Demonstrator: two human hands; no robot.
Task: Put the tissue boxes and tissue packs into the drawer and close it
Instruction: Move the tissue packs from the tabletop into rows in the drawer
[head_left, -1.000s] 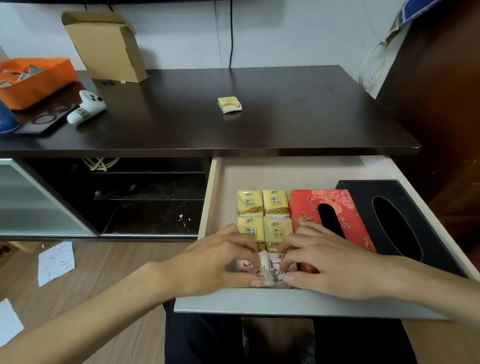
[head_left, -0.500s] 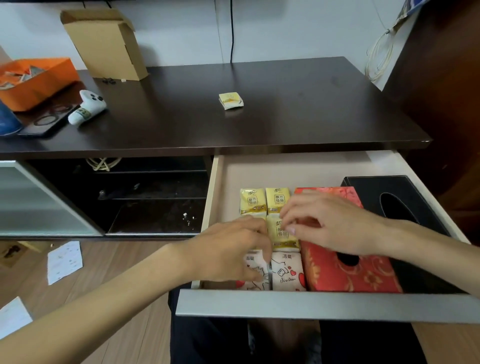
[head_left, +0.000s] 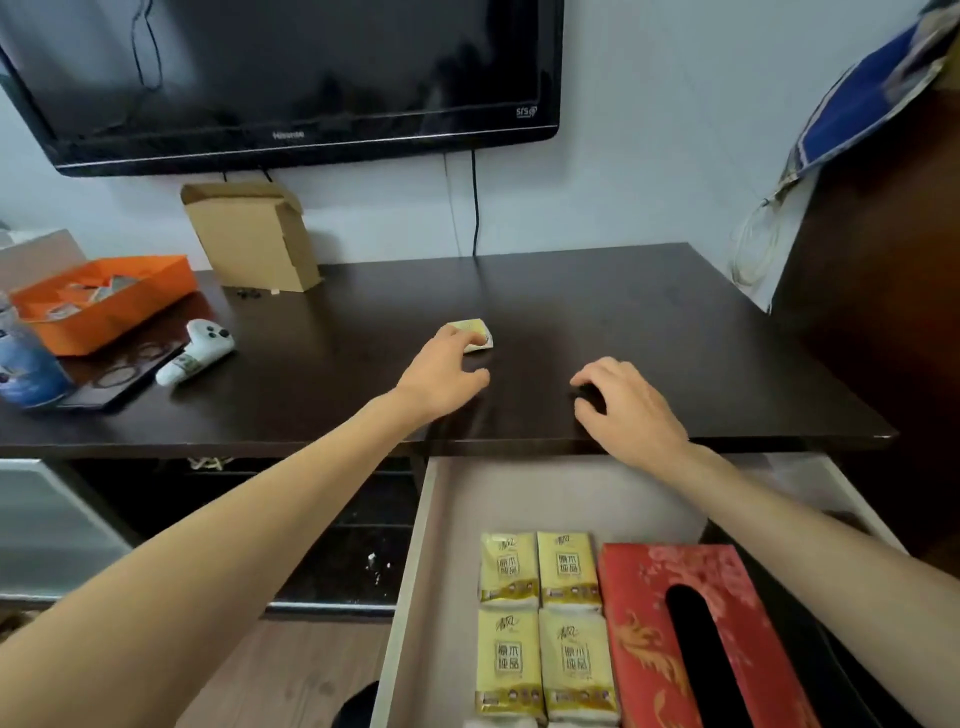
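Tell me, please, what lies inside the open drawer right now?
Four yellow tissue packs lie beside a red tissue box in the drawer. The right forearm covers what lies further right.

Both hands have left the drawer (head_left: 447, 519) at the lower right of the frame and now reach over the dark bench (head_left: 623, 322) in the middle. A second ago they were pressed together on the white packs at the drawer's front edge. The left hand (head_left: 441, 371) now has its fingertips on the small yellow tissue pack (head_left: 475, 332) lying at the centre of the bench, not closed around it. The right hand (head_left: 626, 402) hovers with curled fingers just right of it, near the bench's front edge. The view has tipped upward, so a television (head_left: 291, 78) now fills the upper left.
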